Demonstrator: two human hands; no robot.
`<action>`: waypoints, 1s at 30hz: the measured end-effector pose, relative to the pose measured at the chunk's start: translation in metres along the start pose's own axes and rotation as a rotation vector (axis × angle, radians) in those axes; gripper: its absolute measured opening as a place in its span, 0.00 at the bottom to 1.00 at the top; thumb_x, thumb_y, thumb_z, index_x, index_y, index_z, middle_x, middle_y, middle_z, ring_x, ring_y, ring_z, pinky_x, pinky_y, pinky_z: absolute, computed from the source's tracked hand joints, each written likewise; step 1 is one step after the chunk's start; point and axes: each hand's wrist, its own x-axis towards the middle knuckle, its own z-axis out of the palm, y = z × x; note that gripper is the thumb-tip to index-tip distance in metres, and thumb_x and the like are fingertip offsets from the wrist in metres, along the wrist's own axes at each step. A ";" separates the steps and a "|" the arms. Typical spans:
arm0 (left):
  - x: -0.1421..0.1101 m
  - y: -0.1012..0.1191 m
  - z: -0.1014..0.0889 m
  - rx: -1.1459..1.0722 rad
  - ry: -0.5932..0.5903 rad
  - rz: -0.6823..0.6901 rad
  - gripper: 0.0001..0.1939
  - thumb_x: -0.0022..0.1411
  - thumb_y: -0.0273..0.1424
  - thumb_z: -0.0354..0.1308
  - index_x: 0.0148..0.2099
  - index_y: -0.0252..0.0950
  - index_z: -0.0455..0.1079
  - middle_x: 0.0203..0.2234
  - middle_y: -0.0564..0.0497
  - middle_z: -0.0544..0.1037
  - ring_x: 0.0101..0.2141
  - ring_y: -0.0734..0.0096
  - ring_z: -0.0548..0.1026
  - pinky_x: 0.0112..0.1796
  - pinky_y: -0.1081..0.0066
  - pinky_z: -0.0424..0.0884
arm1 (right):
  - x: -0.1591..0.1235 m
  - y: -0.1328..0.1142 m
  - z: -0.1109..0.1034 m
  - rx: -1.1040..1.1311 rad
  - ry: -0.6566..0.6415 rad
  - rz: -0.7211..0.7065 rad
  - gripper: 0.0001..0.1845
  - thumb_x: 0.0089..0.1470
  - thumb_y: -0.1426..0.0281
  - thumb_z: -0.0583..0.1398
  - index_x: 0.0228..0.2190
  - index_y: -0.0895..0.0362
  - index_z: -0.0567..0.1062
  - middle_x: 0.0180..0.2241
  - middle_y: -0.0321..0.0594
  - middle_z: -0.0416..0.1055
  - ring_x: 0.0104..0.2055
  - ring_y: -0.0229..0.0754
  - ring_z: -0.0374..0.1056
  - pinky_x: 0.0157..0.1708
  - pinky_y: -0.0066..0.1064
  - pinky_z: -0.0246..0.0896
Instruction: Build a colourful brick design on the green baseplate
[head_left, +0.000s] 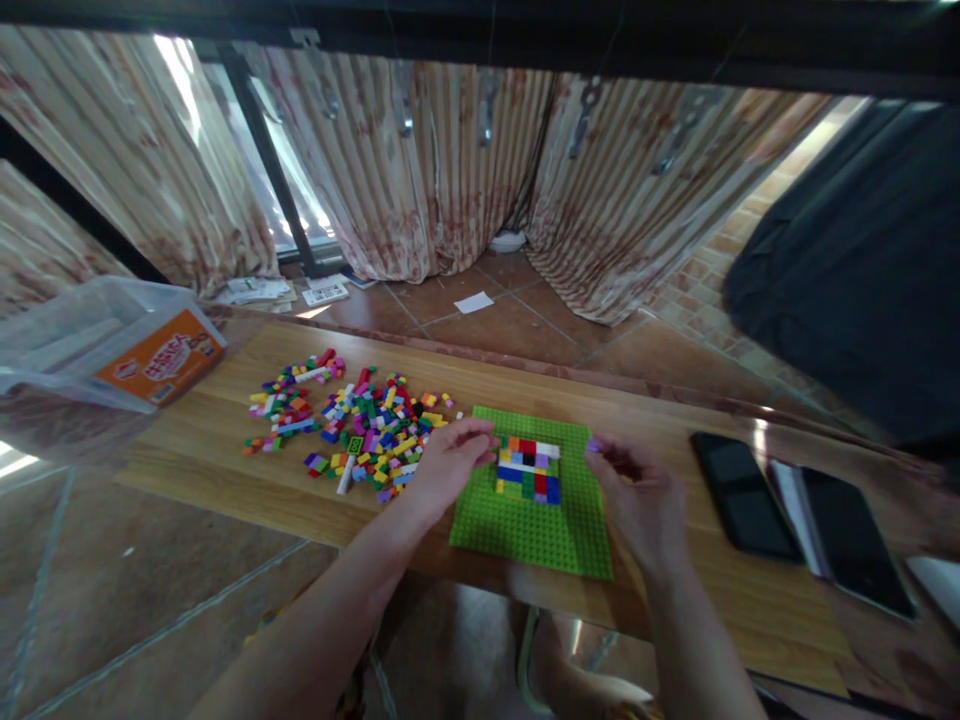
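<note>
A green baseplate (pixel 525 545) lies on the wooden board, studs up. On its upper middle sits a block of several toy bricks (pixel 528 470) in red, white, blue, yellow, green and orange, set side by side. My left hand (pixel 450 458) is over the plate's left edge, fingertips pinched close to the block; whatever is between them is too small to make out. At the plate's right edge, my right hand (pixel 641 495) pinches a small purple brick (pixel 593 446) between thumb and fingers, apart from the block.
Loose bricks of many colours (pixel 382 420) spread left of the plate. A clear plastic bin (pixel 112 330) with an orange label stands at the far left. To the right lie a black phone (pixel 744 495) and another dark device (pixel 855 540). Curtains (pixel 450 170) hang behind.
</note>
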 end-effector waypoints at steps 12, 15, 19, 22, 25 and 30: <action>-0.002 -0.020 0.002 0.625 -0.024 0.287 0.13 0.61 0.27 0.53 0.46 0.34 0.74 0.37 0.48 0.80 0.35 0.69 0.77 0.38 0.70 0.73 | -0.002 0.003 0.002 -0.091 -0.149 -0.074 0.15 0.52 0.59 0.62 0.38 0.54 0.79 0.36 0.40 0.76 0.36 0.43 0.71 0.40 0.39 0.66; -0.007 -0.021 0.006 0.649 -0.010 0.332 0.13 0.63 0.28 0.53 0.47 0.34 0.74 0.37 0.48 0.81 0.35 0.69 0.77 0.38 0.70 0.73 | -0.008 -0.005 0.009 -0.073 -0.153 -0.132 0.16 0.52 0.57 0.63 0.39 0.53 0.79 0.38 0.40 0.76 0.37 0.43 0.71 0.41 0.38 0.67; -0.004 -0.012 -0.004 0.690 0.065 0.387 0.13 0.64 0.29 0.52 0.47 0.34 0.74 0.37 0.48 0.81 0.35 0.69 0.77 0.38 0.70 0.73 | -0.024 -0.019 0.029 -0.091 -0.253 -0.251 0.15 0.55 0.58 0.62 0.42 0.51 0.78 0.40 0.40 0.76 0.40 0.44 0.72 0.42 0.39 0.68; 0.004 0.002 -0.032 0.767 0.138 0.416 0.13 0.64 0.25 0.50 0.43 0.35 0.75 0.36 0.49 0.81 0.35 0.70 0.77 0.39 0.72 0.72 | -0.039 -0.027 0.050 -0.114 -0.312 -0.410 0.12 0.57 0.61 0.60 0.41 0.51 0.78 0.42 0.41 0.76 0.45 0.46 0.71 0.47 0.41 0.66; 0.012 0.017 -0.070 0.874 0.238 0.343 0.13 0.60 0.22 0.51 0.40 0.36 0.77 0.32 0.50 0.81 0.31 0.71 0.76 0.36 0.73 0.70 | -0.052 -0.033 0.070 -0.186 -0.344 -0.546 0.10 0.59 0.65 0.59 0.40 0.53 0.77 0.39 0.41 0.77 0.43 0.46 0.71 0.46 0.41 0.65; 0.012 0.029 -0.115 1.003 0.376 0.248 0.13 0.60 0.23 0.52 0.39 0.35 0.77 0.30 0.50 0.81 0.32 0.67 0.76 0.35 0.71 0.69 | -0.057 -0.038 0.099 -0.321 -0.389 -0.614 0.08 0.60 0.70 0.57 0.39 0.56 0.77 0.36 0.42 0.76 0.40 0.46 0.70 0.43 0.39 0.64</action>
